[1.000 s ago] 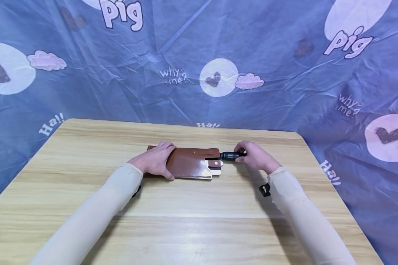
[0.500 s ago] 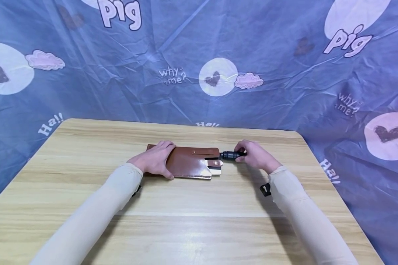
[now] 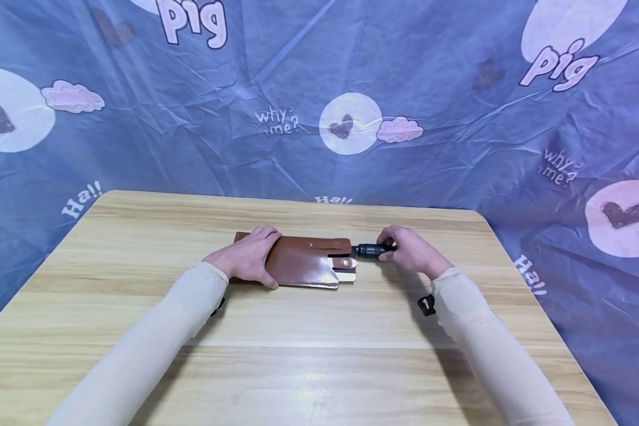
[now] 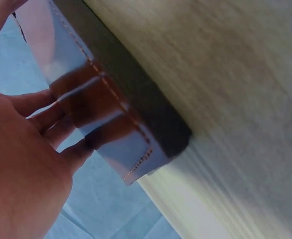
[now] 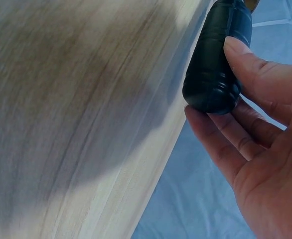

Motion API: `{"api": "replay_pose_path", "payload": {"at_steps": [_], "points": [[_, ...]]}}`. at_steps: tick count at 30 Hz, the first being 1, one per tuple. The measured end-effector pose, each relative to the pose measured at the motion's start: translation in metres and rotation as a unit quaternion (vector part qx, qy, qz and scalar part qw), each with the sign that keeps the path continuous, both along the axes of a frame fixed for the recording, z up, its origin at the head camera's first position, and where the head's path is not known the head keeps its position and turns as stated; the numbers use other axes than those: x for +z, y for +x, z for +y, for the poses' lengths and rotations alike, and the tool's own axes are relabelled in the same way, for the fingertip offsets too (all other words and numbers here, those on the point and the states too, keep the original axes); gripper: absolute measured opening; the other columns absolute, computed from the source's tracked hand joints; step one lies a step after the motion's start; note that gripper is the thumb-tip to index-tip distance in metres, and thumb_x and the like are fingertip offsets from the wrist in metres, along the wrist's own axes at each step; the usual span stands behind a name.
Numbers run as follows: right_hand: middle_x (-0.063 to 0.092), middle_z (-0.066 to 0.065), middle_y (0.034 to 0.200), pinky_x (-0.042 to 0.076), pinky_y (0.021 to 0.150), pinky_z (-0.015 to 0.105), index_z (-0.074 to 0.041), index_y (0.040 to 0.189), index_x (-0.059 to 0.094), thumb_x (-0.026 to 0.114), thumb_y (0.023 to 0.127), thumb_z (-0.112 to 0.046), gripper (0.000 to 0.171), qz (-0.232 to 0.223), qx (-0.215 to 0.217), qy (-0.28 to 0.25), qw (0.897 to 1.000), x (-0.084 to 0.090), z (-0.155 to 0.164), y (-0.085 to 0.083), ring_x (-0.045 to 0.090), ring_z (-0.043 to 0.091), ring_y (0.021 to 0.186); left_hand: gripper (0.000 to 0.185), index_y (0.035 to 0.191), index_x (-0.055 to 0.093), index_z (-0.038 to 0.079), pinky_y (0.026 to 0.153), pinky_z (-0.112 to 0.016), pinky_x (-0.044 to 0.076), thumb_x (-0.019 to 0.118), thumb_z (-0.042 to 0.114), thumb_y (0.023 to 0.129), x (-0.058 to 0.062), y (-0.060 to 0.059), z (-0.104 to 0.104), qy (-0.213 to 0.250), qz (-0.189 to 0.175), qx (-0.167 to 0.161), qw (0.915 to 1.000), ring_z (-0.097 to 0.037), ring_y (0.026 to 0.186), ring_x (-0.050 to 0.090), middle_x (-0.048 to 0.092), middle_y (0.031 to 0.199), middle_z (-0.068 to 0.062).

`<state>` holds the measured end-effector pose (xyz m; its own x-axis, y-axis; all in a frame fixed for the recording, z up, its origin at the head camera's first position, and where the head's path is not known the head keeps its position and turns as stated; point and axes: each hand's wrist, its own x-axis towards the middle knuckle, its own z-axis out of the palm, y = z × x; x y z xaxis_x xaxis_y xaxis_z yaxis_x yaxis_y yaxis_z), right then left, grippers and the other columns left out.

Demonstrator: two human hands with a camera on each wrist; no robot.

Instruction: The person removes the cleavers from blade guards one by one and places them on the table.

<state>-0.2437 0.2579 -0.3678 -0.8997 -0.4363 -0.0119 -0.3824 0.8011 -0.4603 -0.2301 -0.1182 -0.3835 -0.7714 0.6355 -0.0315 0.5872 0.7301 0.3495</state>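
Note:
A brown leather sheath [image 3: 300, 263] lies flat on the table, with a snap strap [image 3: 345, 262] at its right end. The blade corner of a cleaver [image 3: 346, 276] shows at the sheath's mouth; the rest of the blade is hidden inside. My left hand [image 3: 247, 257] grips the sheath across its left part, thumb at the near edge and fingers over the far edge. Stitching runs along the sheath [image 4: 103, 107] in the left wrist view. On the right, my right hand [image 3: 412, 251] holds the end of the cleaver's ridged black handle [image 5: 216, 64] between thumb and fingers.
The light wood table [image 3: 309, 373] carries the sheath toward its far side. Behind its far edge hangs a blue printed cloth [image 3: 202, 142]. A black strap end [image 3: 426, 305] hangs below the right wrist.
The sheath and my left hand have shifted very slightly left, and a little more of the blade corner shows at the mouth. My right hand stays nearly still on the handle.

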Motion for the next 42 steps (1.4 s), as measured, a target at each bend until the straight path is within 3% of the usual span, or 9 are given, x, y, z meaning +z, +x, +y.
{"api": "replay_pose_path", "payload": {"at_steps": [42], "points": [[0.064, 0.011, 0.098, 0.048, 0.086, 0.049, 0.001, 0.104, 0.066, 0.078, 0.080, -0.002, 0.027, 0.008, 0.006, -0.012, 1.000, -0.0022, 0.0049, 0.0020, 0.062, 0.030, 0.090, 0.111, 0.141, 0.038, -0.011, 0.108, -0.044, 0.033, 0.090, 0.043, 0.058, -0.0010, -0.0043, -0.0022, 0.009, 0.003, -0.002, 1.0000, -0.035, 0.129, 0.036, 0.041, 0.140, -0.021]]}}
